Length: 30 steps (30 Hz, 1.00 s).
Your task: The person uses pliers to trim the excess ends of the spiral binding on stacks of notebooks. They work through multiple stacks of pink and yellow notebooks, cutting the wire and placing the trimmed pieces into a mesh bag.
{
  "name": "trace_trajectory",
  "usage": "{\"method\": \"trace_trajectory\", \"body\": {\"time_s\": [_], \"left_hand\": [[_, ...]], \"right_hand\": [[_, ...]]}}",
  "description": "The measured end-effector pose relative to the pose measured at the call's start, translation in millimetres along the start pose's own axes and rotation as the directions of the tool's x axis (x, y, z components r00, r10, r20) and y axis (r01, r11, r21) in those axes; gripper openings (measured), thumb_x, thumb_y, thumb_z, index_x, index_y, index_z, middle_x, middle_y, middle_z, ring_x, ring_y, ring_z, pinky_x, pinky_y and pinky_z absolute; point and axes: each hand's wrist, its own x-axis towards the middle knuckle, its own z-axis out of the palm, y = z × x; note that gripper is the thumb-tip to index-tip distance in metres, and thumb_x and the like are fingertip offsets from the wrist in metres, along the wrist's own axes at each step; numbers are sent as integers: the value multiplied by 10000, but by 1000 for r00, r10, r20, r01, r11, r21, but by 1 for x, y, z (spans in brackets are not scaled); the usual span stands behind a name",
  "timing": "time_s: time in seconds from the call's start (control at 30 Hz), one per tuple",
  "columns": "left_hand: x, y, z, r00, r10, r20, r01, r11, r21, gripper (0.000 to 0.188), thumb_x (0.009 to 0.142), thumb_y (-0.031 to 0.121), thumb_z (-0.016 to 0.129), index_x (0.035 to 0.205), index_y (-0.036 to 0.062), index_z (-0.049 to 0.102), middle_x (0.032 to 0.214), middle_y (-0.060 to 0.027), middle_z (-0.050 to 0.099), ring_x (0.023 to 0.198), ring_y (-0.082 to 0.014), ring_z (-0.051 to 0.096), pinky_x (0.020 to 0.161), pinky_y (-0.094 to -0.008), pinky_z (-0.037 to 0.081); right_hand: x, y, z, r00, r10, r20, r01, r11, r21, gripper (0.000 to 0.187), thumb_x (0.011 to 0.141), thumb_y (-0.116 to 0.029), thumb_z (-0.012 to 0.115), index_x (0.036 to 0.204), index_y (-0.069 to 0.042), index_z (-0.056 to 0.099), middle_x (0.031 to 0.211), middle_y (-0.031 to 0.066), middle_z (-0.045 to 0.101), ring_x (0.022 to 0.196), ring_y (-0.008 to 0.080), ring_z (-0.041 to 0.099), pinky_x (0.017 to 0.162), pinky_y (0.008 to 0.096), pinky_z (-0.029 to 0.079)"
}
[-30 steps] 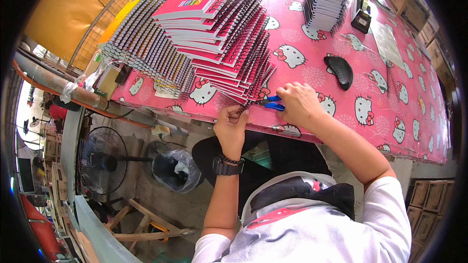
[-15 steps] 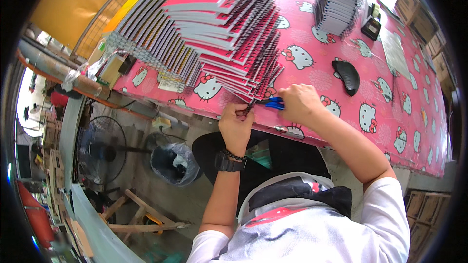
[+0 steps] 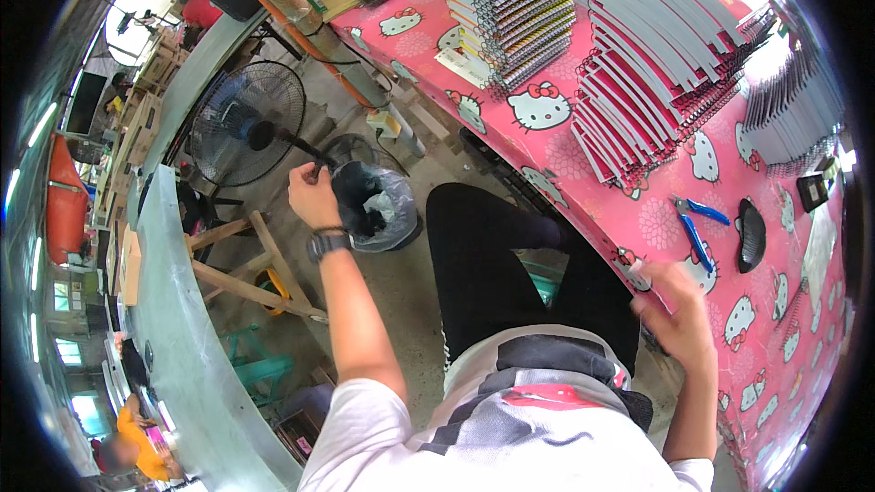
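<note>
The left hand (image 3: 315, 199) is hanging near the bin (image 3: 397, 196); I cannot tell if it is pinching anything. The right hand (image 3: 676, 312) is hanging, loosely spread, near the tabletop (image 3: 654, 226), where blue pliers (image 3: 696, 243) are lying.

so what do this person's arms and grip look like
Short white fabric sleeves cover the upper arms. A chunky black wristwatch and thin dark bracelet circle the left wrist; the right looks bare. The left grip and right grip are gloveless.
</note>
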Motion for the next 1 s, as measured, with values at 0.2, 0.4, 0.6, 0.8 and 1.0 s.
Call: {"method": "trace_trajectory", "body": {"time_s": [0.2,0.4,0.6,0.8,1.0], "left_hand": [[30,-105,13,985,-122,125,116,992,48,431,714,159,772,1099,15,643,1037,-145,657,942,-253,612,850,-361,472],[-88,149,-48,275,764,584,-232,642,-731,129,849,172,679,842,43,669,837,-47,687,732,-137,623,666,-291,495],[-205,243,-63,-412,740,531,347,667,-660,262,741,216,748,919,28,716,817,-136,665,728,-219,641,665,-313,510],[-194,273,-75,-503,772,390,270,568,-777,197,760,177,735,882,24,712,764,-125,638,677,-211,615,615,-318,494],[-222,286,-37,-584,812,13,256,199,-946,188,729,187,661,834,36,700,722,-128,608,675,-295,607,611,-361,486]], "right_hand": [[-41,12,7,811,-80,579,-142,933,329,267,766,-200,756,978,-52,694,946,118,671,861,266,633,741,358,520],[-89,23,-6,688,134,713,-449,850,274,275,848,-221,712,1047,-39,661,948,97,680,846,186,661,749,320,527],[-113,48,23,728,-46,684,-394,789,472,327,896,-208,648,1163,-30,584,950,79,660,871,158,619,796,332,505],[-137,32,-1,858,157,489,-401,800,446,317,800,-129,686,1061,31,602,976,108,642,902,184,587,787,347,491],[-170,58,25,919,158,361,-312,853,420,267,837,-185,655,967,44,614,896,153,632,828,224,571,732,401,448]]}}
